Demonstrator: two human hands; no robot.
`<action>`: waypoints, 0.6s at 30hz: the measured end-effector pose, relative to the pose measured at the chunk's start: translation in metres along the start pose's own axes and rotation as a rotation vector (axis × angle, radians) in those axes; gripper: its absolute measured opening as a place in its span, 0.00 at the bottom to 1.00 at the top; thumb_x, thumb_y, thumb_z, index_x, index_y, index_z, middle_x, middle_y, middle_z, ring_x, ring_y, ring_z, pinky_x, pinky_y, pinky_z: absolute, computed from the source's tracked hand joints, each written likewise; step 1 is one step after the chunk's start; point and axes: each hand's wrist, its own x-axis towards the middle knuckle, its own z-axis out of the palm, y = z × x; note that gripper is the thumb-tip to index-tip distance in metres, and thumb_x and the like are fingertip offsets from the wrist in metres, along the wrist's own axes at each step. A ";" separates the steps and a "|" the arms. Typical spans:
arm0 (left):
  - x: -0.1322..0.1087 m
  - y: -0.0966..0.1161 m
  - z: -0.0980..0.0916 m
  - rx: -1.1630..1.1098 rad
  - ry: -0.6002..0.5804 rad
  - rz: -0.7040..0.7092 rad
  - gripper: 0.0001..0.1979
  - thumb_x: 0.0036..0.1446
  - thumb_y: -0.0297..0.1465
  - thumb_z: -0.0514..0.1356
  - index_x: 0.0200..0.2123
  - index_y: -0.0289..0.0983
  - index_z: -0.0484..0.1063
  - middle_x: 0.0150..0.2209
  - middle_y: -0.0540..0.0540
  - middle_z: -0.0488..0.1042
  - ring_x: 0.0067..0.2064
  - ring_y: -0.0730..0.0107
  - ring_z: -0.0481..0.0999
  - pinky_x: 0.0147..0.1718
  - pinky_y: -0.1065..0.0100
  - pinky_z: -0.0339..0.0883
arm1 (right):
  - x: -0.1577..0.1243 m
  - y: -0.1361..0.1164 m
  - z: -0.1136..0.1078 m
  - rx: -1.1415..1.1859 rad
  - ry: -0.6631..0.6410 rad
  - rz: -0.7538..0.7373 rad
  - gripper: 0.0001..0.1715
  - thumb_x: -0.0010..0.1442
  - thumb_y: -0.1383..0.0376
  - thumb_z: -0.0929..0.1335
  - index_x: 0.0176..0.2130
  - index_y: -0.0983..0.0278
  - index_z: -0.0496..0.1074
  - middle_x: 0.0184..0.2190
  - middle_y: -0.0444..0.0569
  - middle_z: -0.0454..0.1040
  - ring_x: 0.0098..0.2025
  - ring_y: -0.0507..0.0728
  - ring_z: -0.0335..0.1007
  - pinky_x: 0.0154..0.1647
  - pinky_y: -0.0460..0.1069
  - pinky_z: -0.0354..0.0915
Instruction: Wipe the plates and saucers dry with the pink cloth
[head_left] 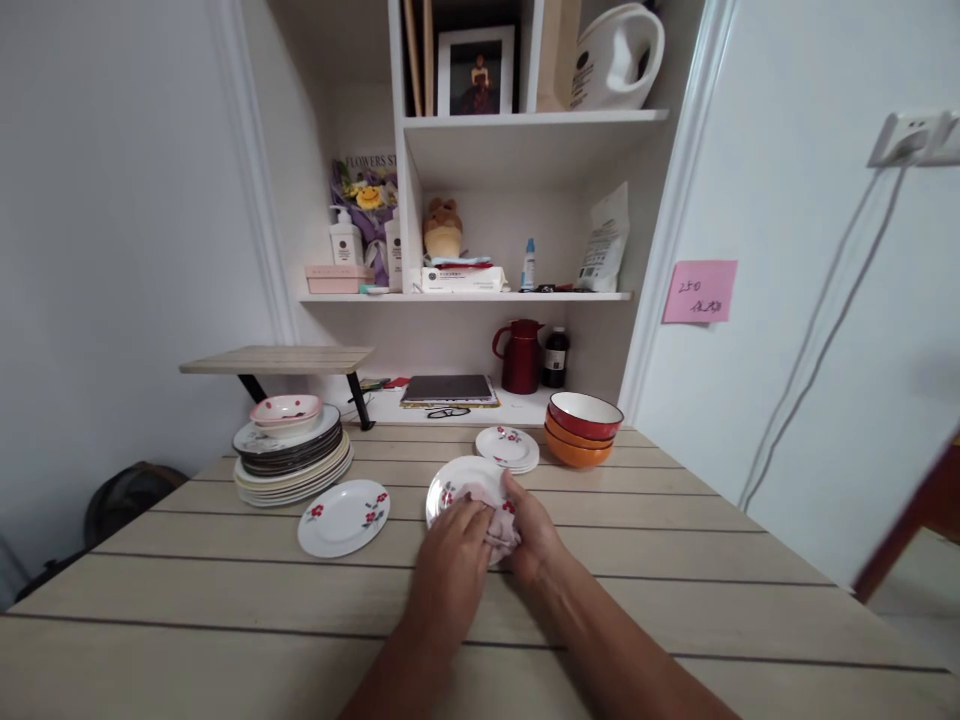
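A small white plate with red flowers (459, 480) is tilted up off the wooden table (675, 560). My right hand (534, 535) grips its right rim. My left hand (452, 558) presses a pink cloth (501, 524) against the plate's face, fingers closed on the cloth. Another flowered plate (343, 517) lies flat to the left of my hands.
A tall stack of mixed plates (291, 462) topped by a pink dish stands at the left. A short stack of small flowered plates (508, 448) and stacked red and orange bowls (585, 428) sit behind. Shelves with a red jug (519, 356) line the back wall.
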 end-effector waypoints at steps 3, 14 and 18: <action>0.004 -0.013 -0.007 0.035 0.002 -0.147 0.18 0.57 0.24 0.54 0.51 0.38 0.72 0.51 0.42 0.75 0.53 0.59 0.72 0.55 0.56 0.64 | 0.004 0.019 0.002 -0.084 0.035 -0.025 0.21 0.63 0.55 0.64 0.38 0.70 0.73 0.27 0.53 0.80 0.27 0.56 0.76 0.36 0.50 0.71; 0.001 0.008 -0.001 0.118 0.057 -0.044 0.20 0.57 0.23 0.53 0.54 0.36 0.69 0.51 0.41 0.73 0.53 0.59 0.71 0.53 0.57 0.65 | 0.000 0.014 0.001 0.036 -0.021 -0.066 0.19 0.62 0.57 0.63 0.34 0.70 0.74 0.27 0.54 0.80 0.32 0.58 0.77 0.41 0.51 0.70; 0.002 0.011 -0.001 0.036 0.010 -0.045 0.22 0.57 0.22 0.52 0.54 0.37 0.68 0.53 0.42 0.72 0.54 0.59 0.69 0.55 0.57 0.63 | 0.003 0.013 -0.003 0.020 -0.039 -0.037 0.21 0.63 0.57 0.62 0.34 0.71 0.74 0.27 0.56 0.79 0.33 0.60 0.77 0.42 0.52 0.70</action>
